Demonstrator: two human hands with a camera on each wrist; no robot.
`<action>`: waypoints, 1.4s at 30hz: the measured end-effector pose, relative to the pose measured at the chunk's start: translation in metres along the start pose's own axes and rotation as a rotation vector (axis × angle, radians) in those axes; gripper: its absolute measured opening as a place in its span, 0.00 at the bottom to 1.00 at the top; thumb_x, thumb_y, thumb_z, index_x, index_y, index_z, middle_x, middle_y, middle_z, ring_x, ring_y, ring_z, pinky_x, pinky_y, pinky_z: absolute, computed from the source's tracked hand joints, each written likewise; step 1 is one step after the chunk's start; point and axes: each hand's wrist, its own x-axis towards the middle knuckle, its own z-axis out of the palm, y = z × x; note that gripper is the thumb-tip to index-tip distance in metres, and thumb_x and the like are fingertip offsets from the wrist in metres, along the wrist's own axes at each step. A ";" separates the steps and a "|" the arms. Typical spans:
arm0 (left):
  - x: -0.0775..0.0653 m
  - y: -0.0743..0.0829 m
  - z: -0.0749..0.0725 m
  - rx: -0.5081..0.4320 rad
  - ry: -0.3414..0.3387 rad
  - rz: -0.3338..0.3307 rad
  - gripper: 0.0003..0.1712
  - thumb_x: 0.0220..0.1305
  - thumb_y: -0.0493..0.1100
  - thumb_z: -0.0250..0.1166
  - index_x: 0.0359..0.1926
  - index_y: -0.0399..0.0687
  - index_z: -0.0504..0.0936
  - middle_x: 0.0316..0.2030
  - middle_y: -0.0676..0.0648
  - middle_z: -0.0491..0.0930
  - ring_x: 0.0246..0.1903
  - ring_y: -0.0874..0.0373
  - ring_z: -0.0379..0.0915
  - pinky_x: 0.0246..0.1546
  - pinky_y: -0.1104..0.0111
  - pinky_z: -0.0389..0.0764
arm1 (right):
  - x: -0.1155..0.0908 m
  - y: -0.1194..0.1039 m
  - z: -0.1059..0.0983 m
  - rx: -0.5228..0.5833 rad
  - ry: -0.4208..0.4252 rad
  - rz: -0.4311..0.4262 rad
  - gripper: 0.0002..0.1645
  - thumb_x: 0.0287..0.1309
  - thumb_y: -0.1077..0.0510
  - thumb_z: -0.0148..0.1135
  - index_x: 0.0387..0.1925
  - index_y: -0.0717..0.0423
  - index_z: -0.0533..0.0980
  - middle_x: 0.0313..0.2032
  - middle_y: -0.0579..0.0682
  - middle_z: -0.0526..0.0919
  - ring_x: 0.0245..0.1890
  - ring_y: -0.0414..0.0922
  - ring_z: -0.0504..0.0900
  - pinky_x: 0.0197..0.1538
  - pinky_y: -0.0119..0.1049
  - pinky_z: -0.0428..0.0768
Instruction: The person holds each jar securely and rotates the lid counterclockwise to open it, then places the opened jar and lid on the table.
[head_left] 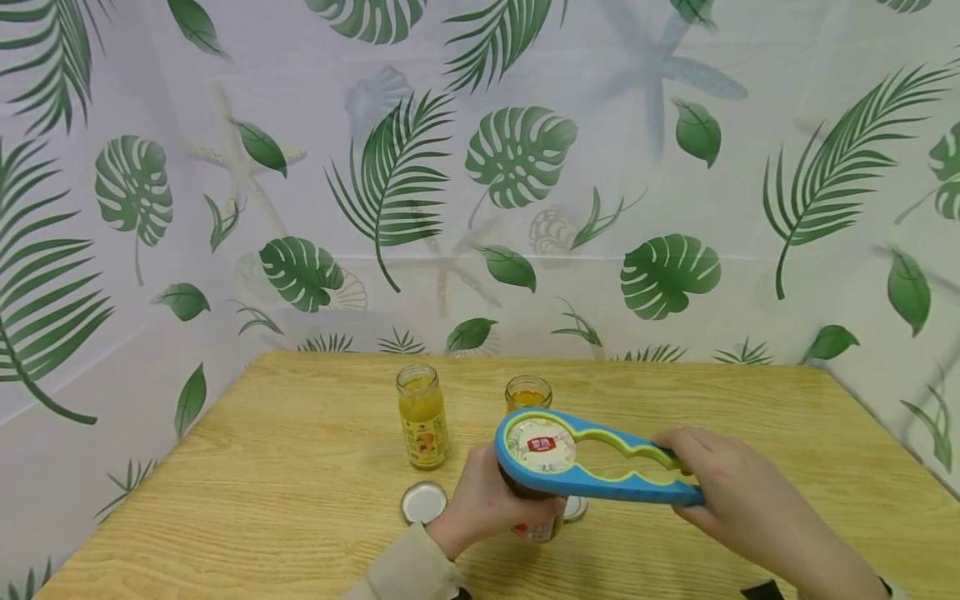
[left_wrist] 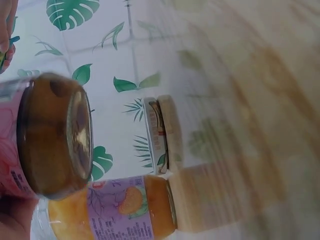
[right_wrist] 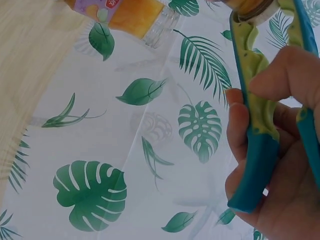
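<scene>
My left hand (head_left: 480, 498) grips a jar (left_wrist: 52, 132) with brown contents and a pink label, held above the table. On top of it is a white lid (head_left: 540, 445) with a red emblem. A blue and yellow-green jar opener (head_left: 611, 487) encircles that lid with its widest opening. My right hand (head_left: 738, 492) holds the opener by its handles, fingers curled round them, as the right wrist view also shows. In the head view, the left hand and the opener hide much of the jar.
An uncapped jar of yellow contents (head_left: 425, 433) stands left on the wooden table (head_left: 285, 467). Behind the opener is another uncapped jar (head_left: 528, 393), whose purple label (left_wrist: 120, 207) shows in the left wrist view. Loose lids (head_left: 423, 503) lie nearby, one partly hidden (head_left: 577, 508). A leaf-patterned cloth (head_left: 420, 308) hangs behind.
</scene>
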 end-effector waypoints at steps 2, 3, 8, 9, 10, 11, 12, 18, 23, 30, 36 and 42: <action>0.000 0.000 0.000 -0.020 -0.051 0.014 0.33 0.39 0.37 0.73 0.50 0.50 0.72 0.42 0.53 0.77 0.42 0.62 0.73 0.45 0.68 0.72 | -0.002 0.003 -0.001 0.009 0.017 -0.023 0.33 0.23 0.63 0.76 0.40 0.56 0.73 0.32 0.43 0.76 0.25 0.37 0.73 0.27 0.33 0.74; 0.000 0.001 0.001 -0.032 -0.079 0.027 0.33 0.39 0.37 0.73 0.51 0.50 0.72 0.43 0.53 0.77 0.43 0.62 0.72 0.46 0.68 0.71 | -0.003 0.004 -0.001 0.013 0.028 -0.037 0.33 0.22 0.63 0.76 0.40 0.55 0.73 0.32 0.43 0.77 0.25 0.38 0.74 0.27 0.33 0.75; -0.001 0.009 0.003 -0.061 -0.150 0.124 0.34 0.41 0.34 0.70 0.53 0.44 0.69 0.45 0.51 0.76 0.44 0.61 0.72 0.47 0.66 0.71 | -0.005 0.010 -0.005 0.037 0.029 -0.056 0.35 0.21 0.64 0.76 0.41 0.52 0.73 0.33 0.41 0.77 0.27 0.37 0.75 0.28 0.33 0.75; -0.001 0.013 0.003 -0.069 -0.147 0.120 0.34 0.41 0.33 0.70 0.53 0.43 0.70 0.44 0.51 0.76 0.44 0.61 0.72 0.46 0.66 0.71 | -0.005 0.010 -0.005 0.042 0.021 -0.051 0.35 0.21 0.64 0.76 0.41 0.52 0.73 0.33 0.41 0.77 0.27 0.37 0.75 0.28 0.34 0.75; -0.002 0.016 0.003 -0.077 -0.140 0.104 0.33 0.40 0.33 0.70 0.52 0.43 0.70 0.44 0.50 0.76 0.44 0.61 0.72 0.46 0.67 0.71 | -0.005 0.010 -0.006 0.045 0.016 -0.048 0.35 0.21 0.64 0.76 0.41 0.52 0.73 0.33 0.41 0.77 0.27 0.37 0.75 0.28 0.34 0.75; -0.002 0.019 0.003 -0.084 -0.129 0.080 0.32 0.40 0.32 0.70 0.51 0.43 0.71 0.43 0.50 0.77 0.43 0.61 0.72 0.46 0.67 0.71 | -0.005 0.010 -0.006 0.047 0.007 -0.041 0.35 0.22 0.64 0.76 0.41 0.53 0.73 0.34 0.41 0.77 0.28 0.37 0.75 0.28 0.34 0.75; -0.003 0.021 0.004 -0.090 -0.114 0.053 0.31 0.40 0.32 0.70 0.51 0.43 0.72 0.43 0.49 0.77 0.43 0.61 0.72 0.46 0.67 0.71 | -0.005 0.009 -0.006 0.050 -0.002 -0.033 0.35 0.22 0.64 0.76 0.41 0.53 0.73 0.34 0.41 0.77 0.28 0.37 0.75 0.28 0.34 0.75; -0.004 0.010 0.009 0.008 0.035 -0.028 0.31 0.39 0.36 0.72 0.49 0.47 0.73 0.41 0.51 0.78 0.41 0.63 0.73 0.44 0.69 0.72 | -0.002 0.005 -0.003 0.075 -0.013 -0.009 0.33 0.25 0.65 0.73 0.43 0.55 0.73 0.34 0.42 0.76 0.29 0.38 0.75 0.29 0.34 0.75; -0.004 0.010 0.011 0.076 0.122 0.005 0.31 0.37 0.36 0.73 0.47 0.46 0.73 0.39 0.50 0.79 0.39 0.63 0.74 0.42 0.69 0.73 | -0.001 0.004 -0.001 0.053 -0.007 0.005 0.33 0.25 0.65 0.73 0.42 0.56 0.73 0.33 0.42 0.76 0.28 0.39 0.73 0.29 0.36 0.73; -0.006 0.036 0.009 0.074 0.111 -0.017 0.29 0.38 0.32 0.71 0.47 0.39 0.73 0.39 0.44 0.79 0.39 0.62 0.74 0.42 0.69 0.73 | 0.000 0.001 -0.002 0.004 -0.004 0.018 0.30 0.26 0.62 0.75 0.40 0.56 0.74 0.30 0.41 0.75 0.24 0.37 0.70 0.27 0.35 0.72; -0.005 0.037 0.005 0.044 0.060 -0.041 0.29 0.39 0.32 0.70 0.47 0.39 0.73 0.40 0.44 0.78 0.40 0.62 0.74 0.43 0.68 0.73 | 0.000 -0.001 -0.002 -0.016 0.008 -0.006 0.31 0.24 0.60 0.76 0.38 0.56 0.74 0.30 0.41 0.75 0.24 0.36 0.71 0.26 0.33 0.73; -0.005 0.034 0.001 0.007 0.007 -0.052 0.31 0.38 0.31 0.71 0.48 0.39 0.73 0.41 0.46 0.78 0.40 0.63 0.73 0.44 0.68 0.72 | -0.001 0.001 0.000 -0.025 0.042 -0.062 0.31 0.22 0.59 0.77 0.37 0.56 0.74 0.30 0.42 0.76 0.24 0.36 0.72 0.26 0.33 0.74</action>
